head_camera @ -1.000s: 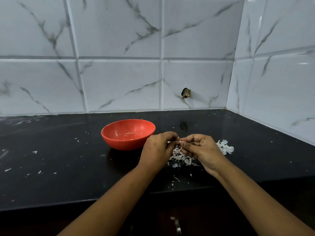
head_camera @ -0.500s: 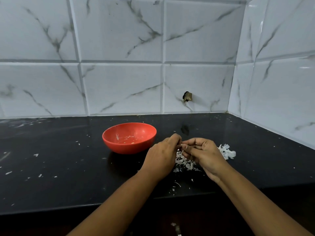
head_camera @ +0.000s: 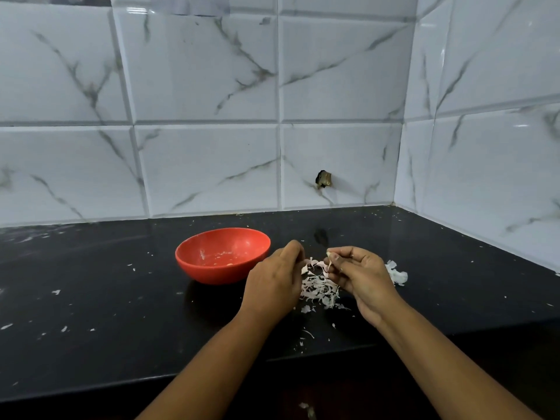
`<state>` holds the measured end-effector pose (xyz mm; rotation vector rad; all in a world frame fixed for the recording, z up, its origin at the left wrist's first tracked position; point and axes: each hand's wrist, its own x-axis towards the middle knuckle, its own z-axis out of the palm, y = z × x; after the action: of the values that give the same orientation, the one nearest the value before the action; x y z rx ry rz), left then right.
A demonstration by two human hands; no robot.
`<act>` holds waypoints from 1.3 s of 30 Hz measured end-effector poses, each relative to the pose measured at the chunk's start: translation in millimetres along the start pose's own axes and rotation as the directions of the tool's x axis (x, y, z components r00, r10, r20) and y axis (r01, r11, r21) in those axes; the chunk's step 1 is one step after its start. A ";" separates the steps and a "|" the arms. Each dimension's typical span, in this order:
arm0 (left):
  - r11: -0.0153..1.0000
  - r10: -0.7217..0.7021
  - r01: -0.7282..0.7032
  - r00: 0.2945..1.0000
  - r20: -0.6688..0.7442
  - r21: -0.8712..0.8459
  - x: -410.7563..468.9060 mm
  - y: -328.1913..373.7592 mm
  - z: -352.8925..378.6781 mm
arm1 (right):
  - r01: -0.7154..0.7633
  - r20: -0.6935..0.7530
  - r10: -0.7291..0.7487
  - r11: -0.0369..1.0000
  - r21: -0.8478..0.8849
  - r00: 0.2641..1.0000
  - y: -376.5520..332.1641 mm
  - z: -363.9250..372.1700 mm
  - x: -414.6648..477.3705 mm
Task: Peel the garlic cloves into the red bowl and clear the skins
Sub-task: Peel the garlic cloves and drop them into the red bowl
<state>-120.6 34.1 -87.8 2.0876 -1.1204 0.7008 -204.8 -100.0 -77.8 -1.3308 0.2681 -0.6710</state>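
1 tiny pale clove (head_camera: 328, 254) in R hand (head_camera: 362, 275)

Black counter (head_camera: 91, 344), glossy, set into tiled corner; red bowl (head_camera: 212, 271) sits near middle; heap of garlic skins (head_camera: 319, 291) just right of bowl; smaller clump (head_camera: 397, 274) further right; white flecks (head_camera: 56, 291) scattered across surface.

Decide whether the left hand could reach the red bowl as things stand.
Probably yes: the red bowl sits just beside the left hand on the counter, with nothing between them.
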 end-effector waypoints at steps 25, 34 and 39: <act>0.994 0.006 0.008 0.993 0.122 -0.112 1.1 -7.9 6.2 | 0.120 0.203 -0.084 0.978 -0.171 0.976 1.4 6.0 -5.9; 0.983 0.077 -0.046 0.982 0.171 -0.177 -1.0 -3.7 5.4 | 0.214 0.159 -0.174 0.934 -0.287 0.972 2.6 6.5 -6.4; 0.954 0.033 0.018 0.986 0.164 -0.300 0.3 -4.2 4.4 | 0.301 0.191 -0.240 0.857 -0.419 0.952 4.2 9.2 -7.5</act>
<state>-116.2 32.3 -91.6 1.9067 -1.2428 0.3352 -204.5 -87.9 -81.0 -1.8715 0.1268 -0.7822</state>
